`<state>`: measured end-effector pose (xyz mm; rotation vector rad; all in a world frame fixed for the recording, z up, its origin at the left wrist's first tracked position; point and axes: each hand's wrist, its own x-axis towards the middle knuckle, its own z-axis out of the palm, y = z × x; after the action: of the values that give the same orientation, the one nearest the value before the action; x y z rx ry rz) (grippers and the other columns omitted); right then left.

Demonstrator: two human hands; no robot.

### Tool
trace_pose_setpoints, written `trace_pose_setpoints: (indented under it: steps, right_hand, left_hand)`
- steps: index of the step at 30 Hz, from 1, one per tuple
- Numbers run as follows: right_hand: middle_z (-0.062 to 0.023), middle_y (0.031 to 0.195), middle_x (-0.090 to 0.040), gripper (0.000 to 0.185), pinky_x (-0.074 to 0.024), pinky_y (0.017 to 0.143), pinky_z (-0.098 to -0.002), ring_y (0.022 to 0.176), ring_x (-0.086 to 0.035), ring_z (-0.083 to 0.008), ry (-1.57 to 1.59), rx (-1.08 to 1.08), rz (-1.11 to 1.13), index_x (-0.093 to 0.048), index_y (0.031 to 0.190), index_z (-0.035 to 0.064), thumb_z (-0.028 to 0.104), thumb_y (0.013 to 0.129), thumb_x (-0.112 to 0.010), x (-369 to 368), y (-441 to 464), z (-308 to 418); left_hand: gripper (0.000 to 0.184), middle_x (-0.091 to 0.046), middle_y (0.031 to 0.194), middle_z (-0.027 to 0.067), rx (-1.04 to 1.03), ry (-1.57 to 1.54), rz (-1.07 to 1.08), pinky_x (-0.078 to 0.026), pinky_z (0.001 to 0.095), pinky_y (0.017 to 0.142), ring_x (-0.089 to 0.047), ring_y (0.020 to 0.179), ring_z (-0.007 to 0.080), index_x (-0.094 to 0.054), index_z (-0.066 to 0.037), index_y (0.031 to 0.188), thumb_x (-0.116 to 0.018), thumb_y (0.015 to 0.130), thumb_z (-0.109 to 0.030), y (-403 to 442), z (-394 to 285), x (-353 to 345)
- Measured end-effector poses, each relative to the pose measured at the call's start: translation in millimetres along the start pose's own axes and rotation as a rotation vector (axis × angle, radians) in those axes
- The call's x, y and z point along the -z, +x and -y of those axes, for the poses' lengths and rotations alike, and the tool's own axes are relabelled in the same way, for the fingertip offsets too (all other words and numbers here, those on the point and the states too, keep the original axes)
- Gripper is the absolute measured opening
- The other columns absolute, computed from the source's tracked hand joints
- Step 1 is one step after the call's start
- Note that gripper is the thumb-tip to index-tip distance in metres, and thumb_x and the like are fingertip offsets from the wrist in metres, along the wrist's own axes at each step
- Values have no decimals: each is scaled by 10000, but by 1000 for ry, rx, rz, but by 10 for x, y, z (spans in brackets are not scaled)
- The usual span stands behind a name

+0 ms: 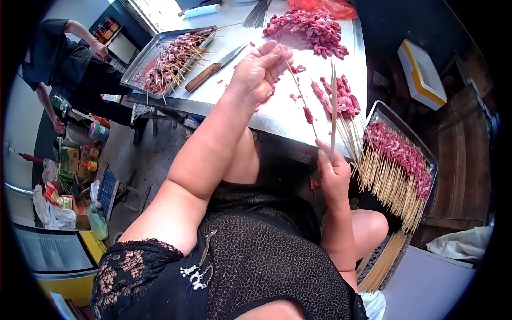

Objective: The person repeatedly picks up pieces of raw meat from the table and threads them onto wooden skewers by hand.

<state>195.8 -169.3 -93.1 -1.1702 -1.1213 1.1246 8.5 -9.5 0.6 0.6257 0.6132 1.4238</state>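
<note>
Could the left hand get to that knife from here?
Probably yes: the knife lies close beside the left hand, with nothing standing between them, though its fingers are at a skewer.

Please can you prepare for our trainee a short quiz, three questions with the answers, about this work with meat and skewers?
1. True or false: the right hand holds the lower end of a skewer that carries a piece of meat.
2. Multiple choice: what colour is the handle of the knife on the table?
A) White
B) Brown
C) Red
3. Count: how many metal trays holding skewered meat can be seen?

Key:
1. True.
2. B.
3. Two: the left tray and the right tray.
</note>
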Motion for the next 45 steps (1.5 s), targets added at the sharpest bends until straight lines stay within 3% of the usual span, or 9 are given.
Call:
trace_pose_setpoints:
  steps: [5, 11, 18, 23, 30, 34, 38, 41, 45]
  right_hand:
    - [63, 685, -501, 238, -315, 519, -156, 582, -402, -12, -48, 2, -23, -617, 1115, 28, 113, 901, -555, 2, -2, -6]
    - [-34, 885, -650, 211, -429, 732, -196, 788, -546, -59, -166, 119, -35, -631, 1073, 13, 90, 886, -568, 41, -8, 19]
    - [3, 870, -632, 209, -425, 718, -186, 773, -528, -47, -130, 115, -19, -630, 1072, 5, 77, 887, -563, 5, -9, -24]
    - [48, 728, -538, 212, -335, 532, -143, 598, -424, -4, 108, -45, 35, -619, 1086, 5, 64, 894, -549, -33, -34, 39]
    - [83, 632, -430, 236, -258, 455, -151, 515, -346, -4, 250, -114, 18, -598, 1111, 3, 110, 909, -542, -58, -25, 155]
    - [87, 624, -418, 234, -250, 443, -147, 501, -337, 0, 264, -70, -41, -590, 1116, 0, 100, 912, -533, -31, 5, 150]
    - [91, 619, -407, 231, -237, 430, -139, 491, -326, 6, 358, -57, -37, -582, 1120, 0, 94, 917, -522, 22, 7, 138]
    - [91, 618, -405, 227, -233, 425, -138, 489, -323, 9, 340, -59, -37, -584, 1116, 0, 93, 917, -522, 38, 2, 147]
    - [91, 626, -414, 234, -242, 437, -136, 498, -329, 8, 346, -49, -19, -582, 1121, 0, 98, 916, -527, 17, 20, 130]
  left_hand:
    - [187, -583, 983, 168, 24, -32, 35, -551, 374, 840, -606, 967, 315, -479, -14, 1036, -543, 862, 16, -22, 19, 25]
    - [337, -540, 1056, 210, 74, 10, 60, -538, 379, 867, -599, 984, 311, -385, -14, 1128, -560, 843, 28, -114, -7, -6]
    - [358, -531, 1063, 187, 118, 75, 138, -524, 379, 887, -605, 969, 295, -369, -9, 1139, -564, 840, 20, -132, 20, 24]
    - [352, -548, 1049, 170, 150, 110, 203, -525, 364, 875, -610, 956, 274, -364, -8, 1142, -559, 849, -1, -199, 26, 29]
    - [274, -617, 986, 127, 299, 252, 202, -516, 322, 834, -617, 951, 206, -481, -30, 1076, -607, 832, -24, -536, 289, -74]
    - [284, -642, 952, 70, 99, 809, 380, -512, 275, 775, -628, 884, 152, -573, -19, 1098, -630, 847, -137, -71, -5, 55]
    - [144, -669, 779, 92, -253, 1702, 45, -492, 297, 663, -633, 730, 168, -691, -92, 903, -615, 804, -165, 431, -525, 315]
    - [197, -672, 828, 108, -80, 2117, 356, -496, 306, 679, -644, 733, 189, -666, -64, 964, -637, 776, -111, 395, -672, 406]
    - [130, -639, 747, 155, 22, 2430, 300, -489, 389, 686, -626, 729, 285, -671, -60, 791, -615, 718, -153, 228, -507, 535]
